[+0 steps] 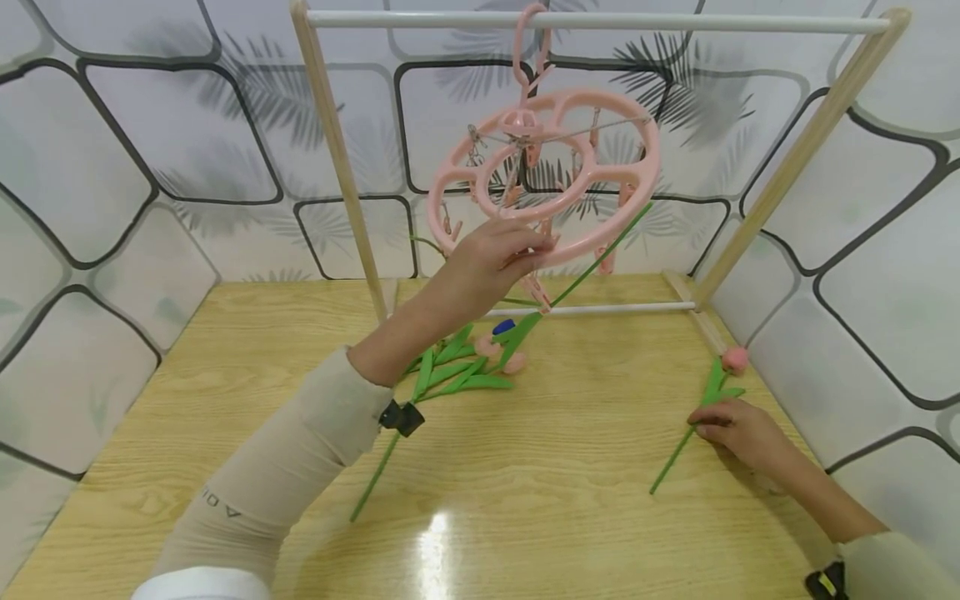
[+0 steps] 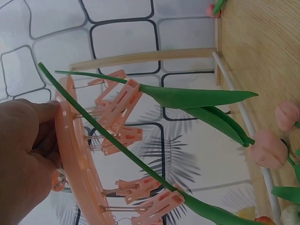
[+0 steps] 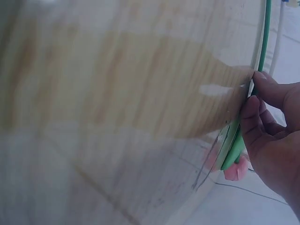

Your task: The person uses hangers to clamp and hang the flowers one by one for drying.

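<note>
My left hand (image 1: 495, 258) grips the near rim of a pink round clip hanger (image 1: 649, 158), thumb and fingers around its edge. In the left wrist view, pink clothespins (image 2: 121, 105) hang from the ring. One is clipped on a green stem with long leaves and a pale pink tulip (image 2: 268, 149); another holds a second green stem (image 2: 117, 141). At the table's right side, my right hand (image 1: 738, 433) pinches the stem of a pink tulip (image 1: 736, 360) between thumb and fingers. The tulip's bloom points away from me, its stem end toward me.
The hanger hooks over the white bar (image 1: 675, 23) of a wooden-legged rack (image 1: 802, 158). Several artificial tulips (image 1: 457, 379) lie on the wood-grain table (image 1: 585, 467) under my left forearm. Patterned walls (image 1: 82, 167) enclose the back and sides.
</note>
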Demonstrator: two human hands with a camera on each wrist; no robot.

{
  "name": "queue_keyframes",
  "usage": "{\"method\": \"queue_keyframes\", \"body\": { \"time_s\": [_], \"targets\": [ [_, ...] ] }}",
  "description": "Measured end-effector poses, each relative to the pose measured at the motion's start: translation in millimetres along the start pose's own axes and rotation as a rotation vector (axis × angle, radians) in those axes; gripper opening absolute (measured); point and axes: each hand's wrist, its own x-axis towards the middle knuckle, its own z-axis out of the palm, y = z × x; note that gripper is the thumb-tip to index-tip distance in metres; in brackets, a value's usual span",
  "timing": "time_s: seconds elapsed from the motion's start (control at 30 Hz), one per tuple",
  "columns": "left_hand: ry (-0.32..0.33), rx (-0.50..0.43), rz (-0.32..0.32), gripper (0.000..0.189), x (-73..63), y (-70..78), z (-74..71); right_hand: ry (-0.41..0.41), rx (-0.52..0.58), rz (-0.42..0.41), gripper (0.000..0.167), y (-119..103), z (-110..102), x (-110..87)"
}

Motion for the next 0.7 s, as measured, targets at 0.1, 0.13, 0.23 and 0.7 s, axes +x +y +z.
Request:
{"method": "queue_keyframes", "body": {
  "time_s": [0.1,0.13,0.23,0.7],
  "targets": [
    [0.009,-0.014,0.007,0.023,-0.4,-1.5,1.1,0.010,0.005,-0.034,0.013,0,2,1.5],
    [0.013,-0.021,0.012,0.022,-0.5,-2.1,1.4,0.018,0.004,-0.054,0.012,0,3,1.9],
    [0.022,-0.033,0.023,0.022,-0.6,-3.9,2.2,0.068,-0.011,-0.181,0.013,1,6,5.0],
    [0.028,-0.048,0.024,0.022,-3.0,-5.1,1.0,0.238,-0.131,-0.510,0.031,-15,10,23.3]
  ]
}}
